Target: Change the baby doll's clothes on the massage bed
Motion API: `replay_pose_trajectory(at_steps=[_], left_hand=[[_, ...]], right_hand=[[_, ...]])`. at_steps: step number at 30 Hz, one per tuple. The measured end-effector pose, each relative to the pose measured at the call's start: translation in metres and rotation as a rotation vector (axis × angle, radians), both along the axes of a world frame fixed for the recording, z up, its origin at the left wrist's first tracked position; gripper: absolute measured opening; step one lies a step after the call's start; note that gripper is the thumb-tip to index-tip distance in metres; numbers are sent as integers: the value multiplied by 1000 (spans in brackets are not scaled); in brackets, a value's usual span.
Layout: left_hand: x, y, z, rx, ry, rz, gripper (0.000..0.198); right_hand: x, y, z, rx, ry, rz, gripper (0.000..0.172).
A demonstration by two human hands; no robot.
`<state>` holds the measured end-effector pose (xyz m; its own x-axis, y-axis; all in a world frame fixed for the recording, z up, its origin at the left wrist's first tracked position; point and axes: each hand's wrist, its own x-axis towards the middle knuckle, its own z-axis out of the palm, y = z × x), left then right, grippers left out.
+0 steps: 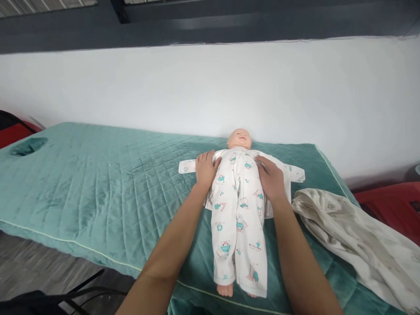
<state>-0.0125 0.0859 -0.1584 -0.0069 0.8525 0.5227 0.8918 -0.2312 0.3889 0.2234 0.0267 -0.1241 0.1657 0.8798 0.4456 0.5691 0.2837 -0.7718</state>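
Both hands lay flat on a dressed baby doll [239, 192] stretched on its back across a green quilted table [98, 175].

The left hand [205, 168] rested open, palm down, on the doll's shoulder and the sleeve of its printed white sleepsuit [238, 218], fingers spread and gripping nothing. The right hand [271, 177] lay likewise released and flat against the other side of the chest, touching the fabric without pinching it. The doll lay near the table's far edge, its head toward the white wall [210, 87], its bare feet pointing at the near edge, both sleeves spread sideways. A crumpled pale cloth [357, 240] lay just beside the doll on the right, draping over the table's corner. A round face hole [28, 146] sat well apart at the table's left end.
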Motion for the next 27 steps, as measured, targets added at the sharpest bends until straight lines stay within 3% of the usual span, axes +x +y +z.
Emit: replay_pose_trajectory(at_steps=[2,5,9,12,14,19,27], left_hand=[[1,-1,3,-16,49,10,39],[1,-3,9,-45,139,38,33],[-2,-4,15,-80,190,45,28],[-11,-3,18,-98,180,13,23],[-19,-1,18,-106,156,41,21],[-36,5,12,-124,76,134,29],[-33,1,13,-191,68,154,26]], right_hand=[[-10,-9,15,120,-63,6,36],[-40,-15,44,226,-208,144,35],[-99,10,69,5,-643,266,34],[-135,38,67,-190,-946,265,32],[-146,50,60,-186,-1019,277,31],[-138,57,45,-43,-1165,347,31],[-153,83,46,-261,-1308,460,32]])
